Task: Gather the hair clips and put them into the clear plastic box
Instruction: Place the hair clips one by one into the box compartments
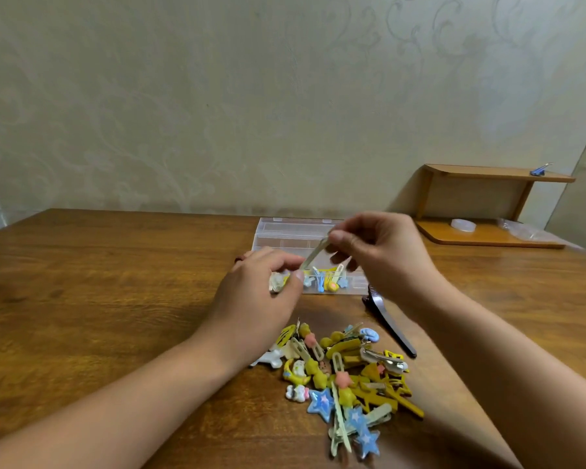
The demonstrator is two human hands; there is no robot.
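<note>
Hands [383, 252] perhaps hide box [285, 231] behind clips [345, 377].

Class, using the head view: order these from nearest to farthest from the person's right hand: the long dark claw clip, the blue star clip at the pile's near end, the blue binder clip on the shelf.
From the right hand:
1. Long dark claw clip, just below it.
2. Blue binder clip, upper right on the wooden shelf.
3. Blue star clip, bottom of the pile.
</note>
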